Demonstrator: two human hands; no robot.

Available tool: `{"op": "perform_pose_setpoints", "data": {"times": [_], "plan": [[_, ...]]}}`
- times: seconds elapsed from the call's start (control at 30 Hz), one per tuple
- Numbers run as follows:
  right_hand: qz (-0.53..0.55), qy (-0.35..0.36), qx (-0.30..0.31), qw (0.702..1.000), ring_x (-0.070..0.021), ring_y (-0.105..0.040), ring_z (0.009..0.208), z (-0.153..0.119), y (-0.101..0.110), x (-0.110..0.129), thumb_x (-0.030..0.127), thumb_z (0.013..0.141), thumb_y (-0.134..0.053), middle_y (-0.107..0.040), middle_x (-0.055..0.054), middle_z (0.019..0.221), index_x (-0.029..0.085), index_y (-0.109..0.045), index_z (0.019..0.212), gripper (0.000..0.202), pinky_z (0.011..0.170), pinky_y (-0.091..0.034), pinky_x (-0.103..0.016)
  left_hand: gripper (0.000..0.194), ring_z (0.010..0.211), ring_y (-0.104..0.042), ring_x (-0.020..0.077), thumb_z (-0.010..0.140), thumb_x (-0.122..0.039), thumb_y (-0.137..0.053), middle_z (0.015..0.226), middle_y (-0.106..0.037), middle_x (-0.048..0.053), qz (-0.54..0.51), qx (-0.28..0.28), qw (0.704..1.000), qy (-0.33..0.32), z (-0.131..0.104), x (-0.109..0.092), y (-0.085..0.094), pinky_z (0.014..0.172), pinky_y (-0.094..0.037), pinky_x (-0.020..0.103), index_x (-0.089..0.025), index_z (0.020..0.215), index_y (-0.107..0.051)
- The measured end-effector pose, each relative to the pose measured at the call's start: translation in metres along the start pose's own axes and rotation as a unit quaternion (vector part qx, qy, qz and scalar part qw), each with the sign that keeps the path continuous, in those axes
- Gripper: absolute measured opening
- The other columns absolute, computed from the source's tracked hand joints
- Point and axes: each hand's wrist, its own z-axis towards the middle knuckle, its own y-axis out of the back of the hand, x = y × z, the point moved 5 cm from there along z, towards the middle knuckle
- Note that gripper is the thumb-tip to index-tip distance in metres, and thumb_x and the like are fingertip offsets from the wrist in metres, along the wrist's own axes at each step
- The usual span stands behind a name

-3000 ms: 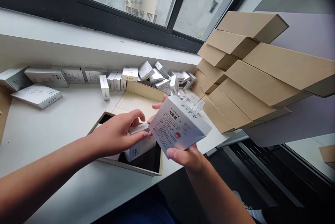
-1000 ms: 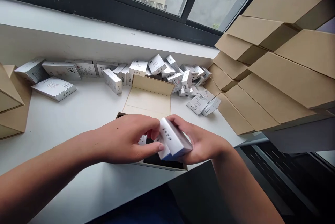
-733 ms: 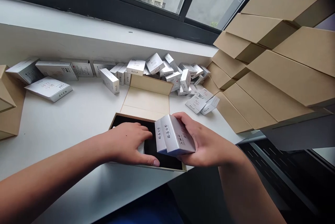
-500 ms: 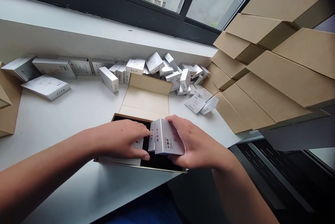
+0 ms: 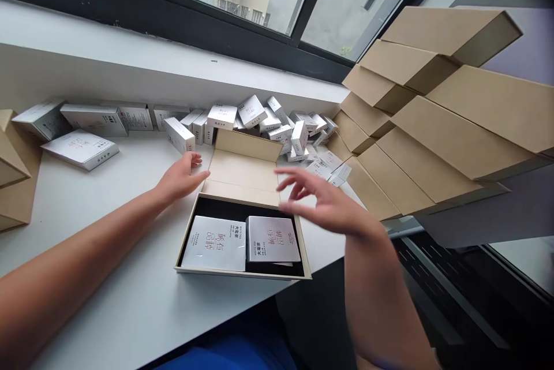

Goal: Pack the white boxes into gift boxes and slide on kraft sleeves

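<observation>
An open tan gift box point(image 5: 243, 275) with a black lining lies on the white table, its lid point(image 5: 242, 171) folded back. Inside it, a larger silver box point(image 5: 214, 243) lies flat on the left and a smaller silver box point(image 5: 272, 239) on the right. My left hand point(image 5: 182, 176) is at the left edge of the lid, fingers apart and holding nothing. Over the lid's right edge hovers my right hand point(image 5: 318, 194), empty, with its fingers spread.
Silver boxes point(image 5: 223, 116) lie heaped along the wall behind the lid. More large silver boxes point(image 5: 82, 148) are at the left. Tan boxes point(image 5: 471, 133) are stacked high at the right, and another tan box point(image 5: 17, 174) stands at the left edge.
My right hand has let go of the small silver boxes, which now lie inside the gift box. Both hands have moved up and away to the sides of the lid.
</observation>
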Motion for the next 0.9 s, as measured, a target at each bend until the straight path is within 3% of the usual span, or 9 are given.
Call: {"op": "perform_pose_setpoints", "data": {"times": [0.07, 0.1, 0.13, 0.23, 0.33, 0.47, 0.67, 0.77, 0.9], "plan": [[0.039, -0.053, -0.216, 0.974, -0.0236, -0.065, 0.101, 0.030, 0.013, -0.034, 0.059, 0.093, -0.051, -0.063, -0.009, 0.124, 0.027, -0.047, 0.141, 0.058, 0.087, -0.054, -0.040, 0.065, 0.130, -0.053, 0.0346, 0.081, -0.049, -0.063, 0.136, -0.060, 0.018, 0.049, 0.005, 0.998, -0.028, -0.001, 0.005, -0.006, 0.110, -0.041, 0.051, -0.014, 0.134, -0.049], [0.041, -0.091, -0.275, 0.956, -0.0253, -0.063, 0.107, 0.047, 0.011, -0.052, 0.058, 0.092, -0.052, -0.060, -0.011, 0.129, 0.024, -0.044, 0.141, 0.060, 0.089, -0.053, -0.041, 0.064, 0.132, -0.051, 0.0358, 0.081, -0.048, -0.063, 0.136, -0.060, 0.018, 0.075, 0.007, 0.996, -0.046, -0.002, 0.005, -0.007, 0.111, -0.039, 0.051, -0.014, 0.134, -0.051], [0.039, -0.115, -0.294, 0.948, -0.0285, -0.060, 0.114, 0.067, 0.004, -0.068, 0.056, 0.086, -0.061, -0.056, -0.014, 0.135, 0.022, -0.042, 0.141, 0.068, 0.092, -0.052, -0.043, 0.063, 0.132, -0.051, 0.0365, 0.081, -0.048, -0.062, 0.135, -0.061, 0.017, 0.096, 0.008, 0.994, -0.058, -0.002, 0.006, -0.007, 0.112, -0.038, 0.052, -0.015, 0.133, -0.053], [0.034, -0.145, -0.279, 0.949, -0.0308, -0.062, 0.109, 0.117, -0.014, -0.100, 0.046, 0.068, -0.079, -0.060, -0.015, 0.127, 0.020, -0.044, 0.137, 0.081, 0.089, -0.053, -0.044, 0.056, 0.132, -0.051, 0.0359, 0.082, -0.048, -0.061, 0.133, -0.063, 0.014, 0.095, 0.011, 0.992, -0.081, -0.003, 0.008, -0.005, 0.114, -0.036, 0.051, -0.019, 0.129, -0.059], [0.032, -0.155, -0.277, 0.948, -0.0273, -0.064, 0.098, 0.137, -0.015, -0.114, 0.043, 0.067, -0.078, -0.066, -0.009, 0.108, 0.020, -0.049, 0.126, 0.070, 0.085, -0.053, -0.040, 0.047, 0.134, -0.050, 0.0351, 0.076, -0.046, -0.069, 0.134, -0.065, 0.011, -0.023, 0.019, 0.996, -0.079, -0.004, 0.012, -0.002, 0.119, -0.029, 0.049, -0.022, 0.116, -0.068], [0.034, -0.165, -0.339, 0.926, -0.0316, -0.054, 0.118, 0.134, 0.000, -0.120, 0.045, 0.065, -0.078, -0.061, -0.014, 0.120, 0.017, -0.050, 0.121, 0.069, 0.096, -0.045, -0.043, 0.030, 0.117, -0.064, 0.0309, 0.078, -0.044, -0.067, 0.113, -0.074, 0.010, -0.109, 0.001, 0.993, -0.054, -0.014, 0.014, 0.007, 0.111, -0.040, 0.042, -0.021, 0.097, -0.072], [0.096, -0.118, -0.315, 0.937, -0.0212, -0.061, 0.070, 0.140, -0.004, -0.117, 0.040, 0.067, -0.073, -0.066, -0.004, 0.074, 0.019, -0.059, 0.081, 0.029, 0.067, -0.045, -0.033, 0.028, 0.096, -0.074, 0.0265, 0.080, -0.047, -0.066, 0.092, -0.078, 0.009, -0.169, -0.048, 0.984, -0.029, -0.033, 0.019, 0.023, 0.091, -0.054, 0.035, -0.020, 0.087, -0.068], [0.097, -0.069, -0.337, 0.934, -0.0212, -0.060, 0.068, 0.132, 0.000, -0.103, 0.044, 0.070, -0.070, -0.065, -0.004, 0.071, 0.021, -0.058, 0.077, 0.027, 0.064, -0.044, -0.032, 0.032, 0.089, -0.075, 0.0262, 0.078, -0.049, -0.067, 0.083, -0.077, 0.009, -0.207, -0.085, 0.975, -0.001, -0.041, 0.024, 0.030, 0.086, -0.056, 0.035, -0.019, 0.089, -0.067], [0.075, 0.010, -0.396, 0.915, -0.0248, -0.061, 0.077, 0.103, 0.022, -0.069, 0.054, 0.078, -0.064, -0.065, -0.008, 0.077, 0.022, -0.054, 0.072, 0.034, 0.068, -0.047, -0.034, 0.039, 0.077, -0.072, 0.0245, 0.077, -0.053, -0.068, 0.072, -0.074, 0.006, -0.244, -0.159, 0.956, 0.048, -0.050, 0.032, 0.040, 0.080, -0.055, 0.037, -0.018, 0.096, -0.067]]}}
